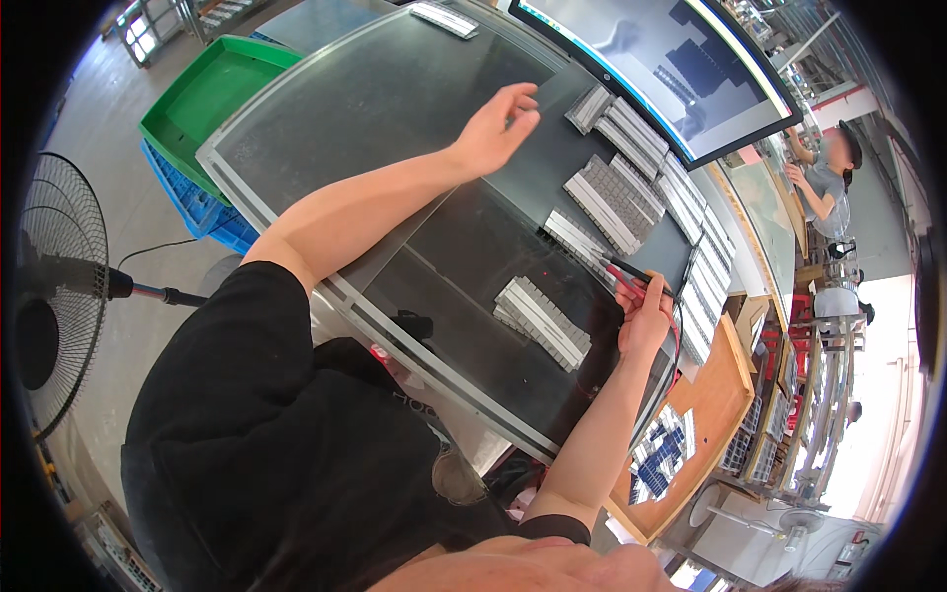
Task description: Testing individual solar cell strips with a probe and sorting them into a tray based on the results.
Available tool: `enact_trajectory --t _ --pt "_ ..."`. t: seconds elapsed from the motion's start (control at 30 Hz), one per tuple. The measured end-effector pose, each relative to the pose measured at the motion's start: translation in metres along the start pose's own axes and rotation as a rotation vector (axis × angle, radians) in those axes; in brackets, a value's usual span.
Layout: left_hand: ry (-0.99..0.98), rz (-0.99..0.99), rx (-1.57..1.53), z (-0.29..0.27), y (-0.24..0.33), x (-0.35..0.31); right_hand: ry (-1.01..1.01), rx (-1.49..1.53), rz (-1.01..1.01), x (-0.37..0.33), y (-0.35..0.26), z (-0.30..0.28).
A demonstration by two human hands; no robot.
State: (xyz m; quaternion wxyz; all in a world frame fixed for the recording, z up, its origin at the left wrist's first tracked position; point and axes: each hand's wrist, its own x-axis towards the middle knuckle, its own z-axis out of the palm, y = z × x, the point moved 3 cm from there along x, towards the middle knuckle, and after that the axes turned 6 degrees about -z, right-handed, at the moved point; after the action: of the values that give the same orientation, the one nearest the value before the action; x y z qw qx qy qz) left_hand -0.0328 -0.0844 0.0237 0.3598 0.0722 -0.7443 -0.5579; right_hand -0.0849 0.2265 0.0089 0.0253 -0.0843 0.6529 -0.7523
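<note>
Over the far middle of the dark table [296, 128], my left hand [496, 130] hangs empty, its fingers loosely bent and the thumb apart from them. My right hand [645, 314] is closed round a pair of test probes, one red [631, 268] and one black [623, 262]. Their tips point left, over a row of grey strips [577, 237] with a white band. Nearer to me lies a small stack of gridded grey strips [543, 323], and a larger stack [614, 202] sits farther off. The probe leads run down beside my right wrist.
A monitor [671, 69] stands along the far right edge. More strip stacks [710, 286] line the right side, and one strip [444, 18] lies at the far edge. At left are a green tray [212, 109] on a blue crate and a fan [59, 286]. A person [824, 183] works at right.
</note>
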Motion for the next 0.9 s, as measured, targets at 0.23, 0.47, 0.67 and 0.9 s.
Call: enact_trajectory --t 0.23,0.47,0.67,0.9 --pt "-0.593 0.482 0.555 0.040 0.044 -0.054 -0.005 0.007 0.008 -0.001 0.001 -0.003" --pt "-0.605 0.339 0.508 0.032 0.035 -0.044 -0.012 0.006 0.002 0.002 0.001 -0.002" --pt "-0.659 0.348 0.540 0.031 0.034 -0.045 -0.011 0.014 0.015 0.002 0.002 -0.002" --pt "-0.696 0.309 0.520 0.033 0.029 -0.047 -0.017 0.004 0.005 0.002 0.002 -0.003"
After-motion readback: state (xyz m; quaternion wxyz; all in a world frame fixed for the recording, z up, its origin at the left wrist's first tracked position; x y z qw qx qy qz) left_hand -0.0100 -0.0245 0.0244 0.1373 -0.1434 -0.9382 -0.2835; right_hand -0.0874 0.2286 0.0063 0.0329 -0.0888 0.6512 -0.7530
